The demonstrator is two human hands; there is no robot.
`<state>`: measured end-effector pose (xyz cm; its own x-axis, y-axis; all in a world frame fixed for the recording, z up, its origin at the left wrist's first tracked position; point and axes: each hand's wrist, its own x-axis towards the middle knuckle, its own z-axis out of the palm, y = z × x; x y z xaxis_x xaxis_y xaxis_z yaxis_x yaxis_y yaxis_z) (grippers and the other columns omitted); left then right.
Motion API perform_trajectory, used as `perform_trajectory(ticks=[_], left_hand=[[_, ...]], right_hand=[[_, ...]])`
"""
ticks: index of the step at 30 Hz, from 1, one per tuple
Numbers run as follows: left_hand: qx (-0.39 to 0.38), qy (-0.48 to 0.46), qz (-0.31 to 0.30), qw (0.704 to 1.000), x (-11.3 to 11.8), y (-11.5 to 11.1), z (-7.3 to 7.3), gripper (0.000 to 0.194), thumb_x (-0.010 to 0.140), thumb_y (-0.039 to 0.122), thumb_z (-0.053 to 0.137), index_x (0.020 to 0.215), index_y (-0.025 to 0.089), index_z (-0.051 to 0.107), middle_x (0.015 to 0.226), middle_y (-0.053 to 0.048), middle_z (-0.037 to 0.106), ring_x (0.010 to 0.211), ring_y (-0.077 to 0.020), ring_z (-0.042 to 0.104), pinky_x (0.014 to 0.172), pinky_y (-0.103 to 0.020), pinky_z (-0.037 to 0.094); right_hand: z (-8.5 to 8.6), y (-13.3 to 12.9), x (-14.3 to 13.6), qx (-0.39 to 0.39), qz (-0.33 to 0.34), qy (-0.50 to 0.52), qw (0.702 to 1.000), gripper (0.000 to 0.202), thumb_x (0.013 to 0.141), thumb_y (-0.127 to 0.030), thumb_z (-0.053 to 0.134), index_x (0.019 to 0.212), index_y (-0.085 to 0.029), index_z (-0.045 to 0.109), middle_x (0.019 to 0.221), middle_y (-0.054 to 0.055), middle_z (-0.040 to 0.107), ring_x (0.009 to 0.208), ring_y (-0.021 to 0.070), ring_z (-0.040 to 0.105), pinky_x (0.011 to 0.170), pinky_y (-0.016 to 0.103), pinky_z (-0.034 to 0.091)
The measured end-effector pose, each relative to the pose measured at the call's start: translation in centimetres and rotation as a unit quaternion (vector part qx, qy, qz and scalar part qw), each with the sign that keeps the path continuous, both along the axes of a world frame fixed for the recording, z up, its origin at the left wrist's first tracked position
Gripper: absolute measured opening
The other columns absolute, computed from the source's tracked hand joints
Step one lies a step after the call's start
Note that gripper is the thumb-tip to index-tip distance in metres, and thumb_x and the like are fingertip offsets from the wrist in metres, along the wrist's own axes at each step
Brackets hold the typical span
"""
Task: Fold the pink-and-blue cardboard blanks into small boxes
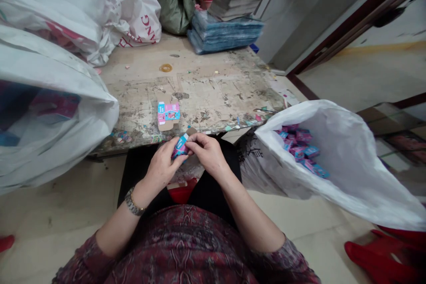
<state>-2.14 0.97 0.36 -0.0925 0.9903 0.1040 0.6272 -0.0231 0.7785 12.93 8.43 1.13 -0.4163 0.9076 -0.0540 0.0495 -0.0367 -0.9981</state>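
A small blue and pink carton [180,145] is held between both hands over my lap, just off the table's near edge. My left hand [163,162] wraps round its left side. The fingers of my right hand [207,151] pinch at its right end, where a brown inner flap stands up. On the table just beyond lies a flat, unfolded carton [169,113] in the same colours, its brown flaps spread out.
To the right a white sack [346,155] gapes, with several small folded cartons [301,148] inside. Another white sack [60,133] bulges at the left. A ring of rubber bands [165,68] lies on the worn table [213,84]. Blue wrapped bundles [222,33] stand at the back.
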Motion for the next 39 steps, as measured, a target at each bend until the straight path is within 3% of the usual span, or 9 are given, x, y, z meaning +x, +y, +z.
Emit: perform_trajectory(ticks=[4, 10, 16, 20, 25, 28, 33, 39], left_hand=[[-0.052, -0.029, 0.008, 0.998, 0.7, -0.1, 0.2, 0.037, 0.088, 0.032, 0.062, 0.123, 0.020, 0.061, 0.112, -0.008, 0.073, 0.099, -0.0259, 0.069, 0.089, -0.039, 0.052], [-0.085, -0.051, -0.020, 0.995, 0.9, 0.0, 0.3, 0.028, 0.088, 0.029, 0.056, 0.113, 0.021, 0.064, 0.102, -0.006, 0.073, 0.093, -0.0240, 0.068, 0.083, -0.035, 0.051], [-0.078, -0.175, 0.018, 0.981, 0.5, 0.3, -0.8, 0.022, 0.088, 0.034, 0.056, 0.101, 0.019, 0.067, 0.091, -0.004, 0.072, 0.086, -0.0205, 0.064, 0.081, -0.032, 0.049], [-0.079, -0.330, 0.058, 0.939, 0.4, 0.4, -1.4, 0.027, 0.086, 0.038, 0.065, 0.102, 0.016, 0.071, 0.097, -0.006, 0.074, 0.086, -0.0192, 0.065, 0.079, -0.030, 0.051], [-0.085, -0.428, 0.090, 0.896, 1.0, 0.4, -1.3, 0.033, 0.079, 0.041, 0.075, 0.100, 0.015, 0.073, 0.091, -0.005, 0.074, 0.082, -0.0186, 0.066, 0.073, -0.028, 0.052], [-0.081, -0.418, 0.068, 0.902, 1.1, 0.3, -0.8, 0.032, 0.080, 0.042, 0.074, 0.098, 0.016, 0.073, 0.089, -0.005, 0.074, 0.083, -0.0185, 0.066, 0.076, -0.029, 0.052], [-0.070, -0.324, 0.016, 0.943, 0.5, 0.2, -0.3, 0.025, 0.085, 0.042, 0.069, 0.089, 0.017, 0.071, 0.086, -0.003, 0.071, 0.083, -0.0180, 0.062, 0.080, -0.029, 0.050], [-0.056, -0.311, 0.084, 0.945, 0.6, 0.1, -1.9, 0.028, 0.086, 0.043, 0.066, 0.075, 0.017, 0.065, 0.076, -0.001, 0.064, 0.076, -0.0165, 0.058, 0.074, -0.028, 0.049]], right_hand=[[-0.1, -0.4, 0.2, 0.039, 0.003, -0.037, 0.999, 0.008, 0.078, -0.026, 0.063, 0.073, -0.022, 0.066, 0.069, -0.002, 0.066, 0.065, 0.0147, 0.060, 0.065, 0.027, 0.049], [-0.1, -1.0, 0.3, 0.105, 0.013, -0.064, 0.992, 0.010, 0.082, -0.021, 0.062, 0.075, -0.022, 0.068, 0.075, -0.001, 0.069, 0.075, 0.0166, 0.064, 0.073, 0.028, 0.051], [-0.2, -1.4, 0.9, 0.217, -0.087, -0.054, 0.971, 0.009, 0.086, -0.023, 0.064, 0.091, -0.023, 0.072, 0.100, 0.006, 0.070, 0.092, 0.0199, 0.065, 0.087, 0.034, 0.053], [-1.2, -1.2, 1.2, 0.109, -0.139, -0.048, 0.983, 0.024, 0.080, -0.034, 0.072, 0.100, -0.022, 0.068, 0.099, 0.005, 0.068, 0.078, 0.0173, 0.063, 0.073, 0.031, 0.054], [-1.8, -1.9, 0.5, -0.020, -0.060, 0.008, 0.998, 0.023, 0.075, -0.041, 0.072, 0.084, -0.021, 0.067, 0.079, 0.000, 0.069, 0.072, 0.0173, 0.062, 0.072, 0.030, 0.053], [-2.2, -2.0, 0.3, -0.051, -0.055, 0.022, 0.997, 0.024, 0.072, -0.044, 0.072, 0.072, -0.021, 0.064, 0.067, -0.002, 0.064, 0.064, 0.0152, 0.056, 0.065, 0.028, 0.049], [-2.9, -1.6, 0.7, -0.069, -0.066, 0.027, 0.995, 0.031, 0.067, -0.044, 0.075, 0.060, -0.021, 0.055, 0.061, -0.004, 0.058, 0.061, 0.0136, 0.051, 0.064, 0.027, 0.045], [-2.9, -2.1, 0.2, -0.060, -0.069, 0.028, 0.995, 0.029, 0.070, -0.046, 0.071, 0.063, -0.021, 0.057, 0.063, -0.004, 0.055, 0.062, 0.0131, 0.049, 0.064, 0.026, 0.044]])
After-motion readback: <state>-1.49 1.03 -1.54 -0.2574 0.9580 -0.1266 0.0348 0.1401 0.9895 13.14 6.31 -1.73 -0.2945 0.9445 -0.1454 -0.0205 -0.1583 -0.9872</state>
